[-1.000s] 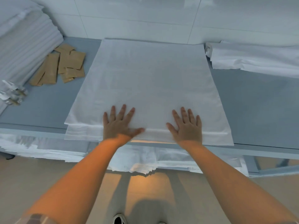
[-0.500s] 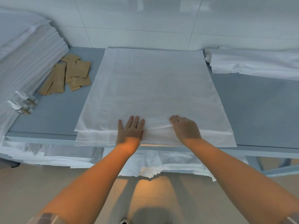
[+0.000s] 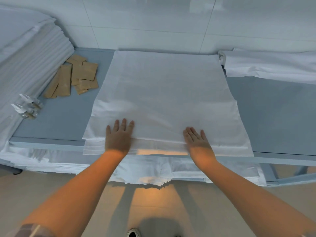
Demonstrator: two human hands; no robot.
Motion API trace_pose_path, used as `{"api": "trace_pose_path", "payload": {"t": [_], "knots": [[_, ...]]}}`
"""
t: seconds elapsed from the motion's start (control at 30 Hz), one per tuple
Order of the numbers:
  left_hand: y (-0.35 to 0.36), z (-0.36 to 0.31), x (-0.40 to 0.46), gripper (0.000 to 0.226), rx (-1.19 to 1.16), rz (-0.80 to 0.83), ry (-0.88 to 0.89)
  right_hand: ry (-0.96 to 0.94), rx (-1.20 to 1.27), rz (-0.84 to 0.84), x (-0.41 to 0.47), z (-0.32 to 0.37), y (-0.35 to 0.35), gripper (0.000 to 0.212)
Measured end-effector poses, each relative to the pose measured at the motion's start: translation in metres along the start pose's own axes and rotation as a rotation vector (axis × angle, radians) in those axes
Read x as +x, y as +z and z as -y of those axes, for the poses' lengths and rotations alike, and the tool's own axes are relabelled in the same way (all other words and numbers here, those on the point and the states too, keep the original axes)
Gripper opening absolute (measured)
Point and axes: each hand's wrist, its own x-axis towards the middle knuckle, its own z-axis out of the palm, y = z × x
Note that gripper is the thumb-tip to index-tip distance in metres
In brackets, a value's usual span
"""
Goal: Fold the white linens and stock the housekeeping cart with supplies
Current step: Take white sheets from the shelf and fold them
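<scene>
Fingers (image 3: 123, 125) of the left hand (image 3: 118, 138) lie straight and close together, palm down, pressing flat on the near edge of the folded white linen sheet (image 3: 164, 100). Fingers (image 3: 192, 133) of the right hand (image 3: 198, 142) are likewise straight and slightly fanned, flat on the same near edge, to the right. Neither hand pinches the cloth. The sheet lies spread in the middle of the grey-blue table (image 3: 273, 117), reaching from the near edge to the far edge by the pale tiled wall (image 3: 153, 23); its lower layers show as stepped edges just nearer than the hands. At the left, a tall stack of folded white linens (image 3: 29, 57) leans over the table's end. Just right of that stack lie flat brown paper packets (image 3: 75, 76), overlapping in a loose heap, and nearer, small clear-wrapped items (image 3: 28, 107) rest against the stack; what they hold cannot be told. At the far right, another folded white cloth (image 3: 273, 65) lies on the table, just beside the sheet's far corner. Below the tabletop, a lower shelf carries more white linens (image 3: 153, 173), their edges overhanging the beige floor (image 3: 51, 185).
</scene>
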Motion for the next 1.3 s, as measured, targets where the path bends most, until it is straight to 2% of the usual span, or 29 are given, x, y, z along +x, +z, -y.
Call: {"api": "trace_pose_path", "payload": {"t": [0.17, 0.3, 0.37, 0.5, 0.6, 0.73, 0.8, 0.83, 0.9, 0.97, 1.07, 1.2, 1.3], "knots": [[-0.014, 0.008, -0.006, 0.064, -0.109, -0.146, 0.010, 0.046, 0.051, -0.017, 0.002, 0.001, 0.002, 0.059], [0.001, 0.012, -0.026, 0.074, -0.082, 0.052, 0.032, 0.051, 0.051, 0.006, 0.002, 0.002, 0.000, 0.058], [0.007, 0.012, -0.030, 0.076, -0.082, 0.048, 0.028, 0.061, 0.055, 0.026, 0.001, 0.003, -0.004, 0.059], [0.011, 0.009, -0.031, 0.062, -0.109, -0.036, 0.106, 0.050, 0.058, 0.066, 0.010, 0.019, -0.018, 0.072], [0.009, 0.001, -0.028, 0.058, -0.143, -0.030, 0.160, -0.066, 0.063, 0.021, 0.023, 0.040, -0.025, 0.068], [0.002, 0.001, -0.034, 0.054, -0.274, -0.184, 0.208, -0.117, 0.143, -0.133, 0.020, 0.040, -0.021, 0.064], [0.005, 0.003, -0.045, 0.049, -0.191, -0.197, 0.290, -0.143, 0.080, -0.041, 0.013, 0.041, -0.015, 0.063], [0.006, 0.002, -0.051, 0.055, -0.170, -0.181, 0.299, -0.148, 0.079, 0.019, 0.010, 0.042, -0.013, 0.061], [0.002, -0.002, -0.050, 0.069, -0.233, -0.220, 0.271, -0.155, 0.165, 0.004, 0.013, 0.048, -0.015, 0.061], [-0.007, -0.010, -0.033, 0.061, -0.346, -0.249, 0.204, -0.219, 0.254, -0.033, 0.024, 0.058, -0.023, 0.056], [-0.011, -0.019, 0.008, 0.046, -0.280, -0.206, 0.146, -0.277, 0.351, -0.101, 0.053, 0.076, -0.033, 0.048], [-0.002, -0.003, 0.049, 0.058, -0.190, -0.081, 0.061, -0.282, 0.264, -0.080, 0.094, 0.091, -0.037, 0.053], [0.008, 0.015, 0.053, 0.062, -0.197, -0.102, -0.028, -0.262, 0.170, -0.022, 0.109, 0.085, -0.026, 0.057]]}}
